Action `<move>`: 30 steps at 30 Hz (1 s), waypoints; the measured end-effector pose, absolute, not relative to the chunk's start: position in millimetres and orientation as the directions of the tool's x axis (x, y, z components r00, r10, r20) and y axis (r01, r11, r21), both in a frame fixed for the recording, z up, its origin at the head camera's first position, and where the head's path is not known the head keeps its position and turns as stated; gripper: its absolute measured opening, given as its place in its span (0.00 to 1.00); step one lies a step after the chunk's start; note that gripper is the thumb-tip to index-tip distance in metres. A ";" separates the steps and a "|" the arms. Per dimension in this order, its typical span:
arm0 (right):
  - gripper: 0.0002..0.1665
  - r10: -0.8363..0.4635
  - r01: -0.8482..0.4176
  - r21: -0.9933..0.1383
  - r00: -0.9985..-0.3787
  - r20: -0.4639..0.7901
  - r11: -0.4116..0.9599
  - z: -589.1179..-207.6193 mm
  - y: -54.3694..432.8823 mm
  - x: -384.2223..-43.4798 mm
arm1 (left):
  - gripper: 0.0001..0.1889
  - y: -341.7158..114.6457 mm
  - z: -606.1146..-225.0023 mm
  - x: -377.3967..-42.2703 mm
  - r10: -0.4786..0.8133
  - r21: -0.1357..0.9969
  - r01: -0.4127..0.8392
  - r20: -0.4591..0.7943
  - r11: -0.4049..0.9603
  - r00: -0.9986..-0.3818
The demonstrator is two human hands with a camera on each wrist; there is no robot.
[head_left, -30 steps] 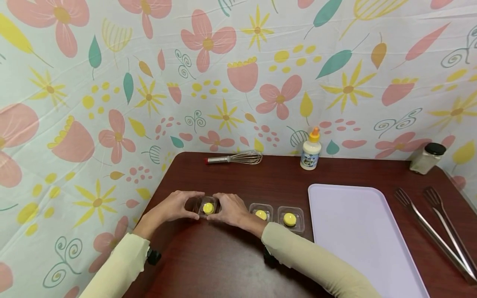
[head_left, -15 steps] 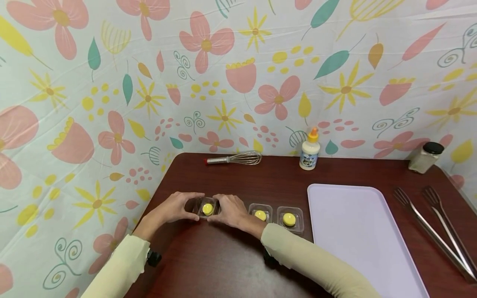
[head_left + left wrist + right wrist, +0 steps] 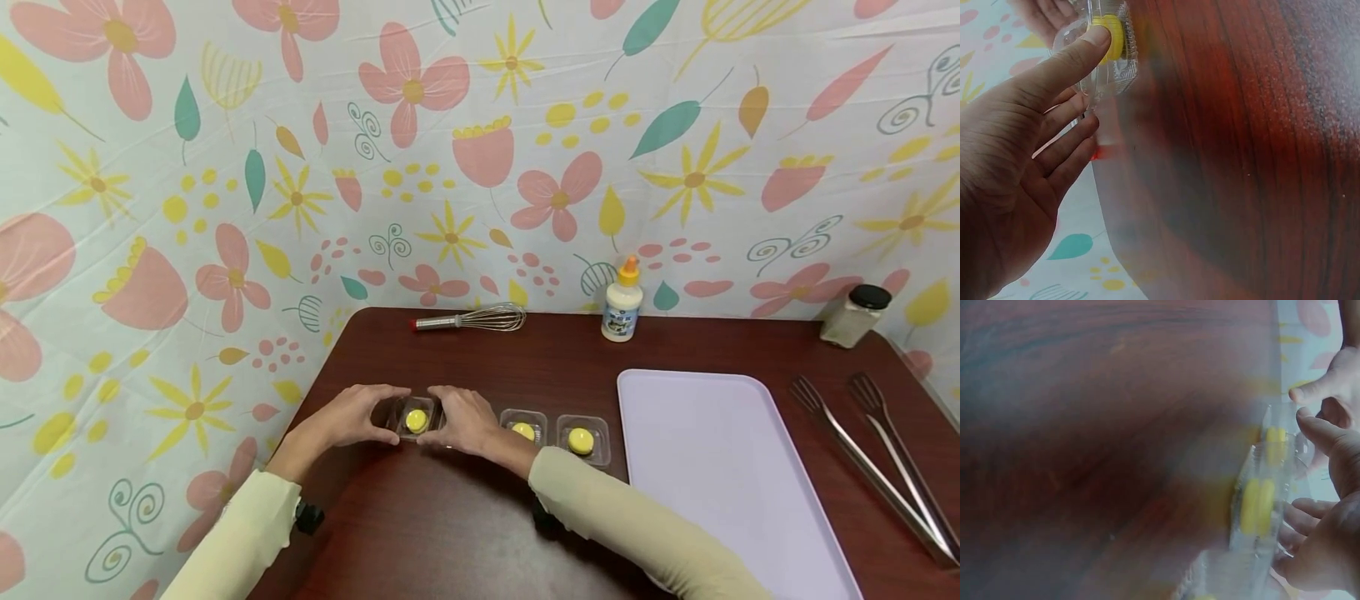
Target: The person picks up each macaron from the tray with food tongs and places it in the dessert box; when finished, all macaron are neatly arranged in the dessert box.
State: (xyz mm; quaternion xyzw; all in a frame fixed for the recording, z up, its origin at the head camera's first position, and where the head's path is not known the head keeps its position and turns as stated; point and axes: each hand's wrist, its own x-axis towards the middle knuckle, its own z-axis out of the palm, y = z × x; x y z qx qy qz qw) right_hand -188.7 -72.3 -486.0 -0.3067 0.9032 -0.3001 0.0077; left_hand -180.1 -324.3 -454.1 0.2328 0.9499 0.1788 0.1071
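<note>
Side by side at the table's left, both hands are on a small clear plastic box (image 3: 409,405) with a yellow macaron (image 3: 417,421) inside. The left hand (image 3: 349,418) spans its left side, thumb toward the near edge and fingers toward the far edge. Mirroring it, the right hand (image 3: 467,423) grips the right side. Close up in the left wrist view, the left thumb (image 3: 1099,36) overlaps the yellow macaron (image 3: 1114,49). Two similar boxes stand to the right: one box (image 3: 513,415) partly behind the right forearm, the other (image 3: 602,450) fully in sight. Each has a yellow macaron.
A lilac tray (image 3: 705,467) lies to the right on the dark red-brown table (image 3: 405,517). Beyond it are metal tongs (image 3: 885,467) and a black-lidded jar (image 3: 855,317). A whisk (image 3: 472,320) and a white bottle (image 3: 622,308) are along the back, before a floral cloth.
</note>
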 end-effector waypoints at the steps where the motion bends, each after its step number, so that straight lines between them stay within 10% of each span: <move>1: 0.52 -0.558 -0.549 -0.554 -0.811 0.174 0.625 -484.0 -70.7 -189.1 | 0.43 -323.8 -453.9 -180.5 0.481 0.385 0.406 -0.121 0.829 -0.868; 30: 0.53 -0.634 -0.623 -0.580 -0.741 0.222 0.525 -448.9 61.0 -195.8 | 0.46 -325.1 -436.6 -181.7 0.450 0.384 0.400 -0.049 0.832 -0.892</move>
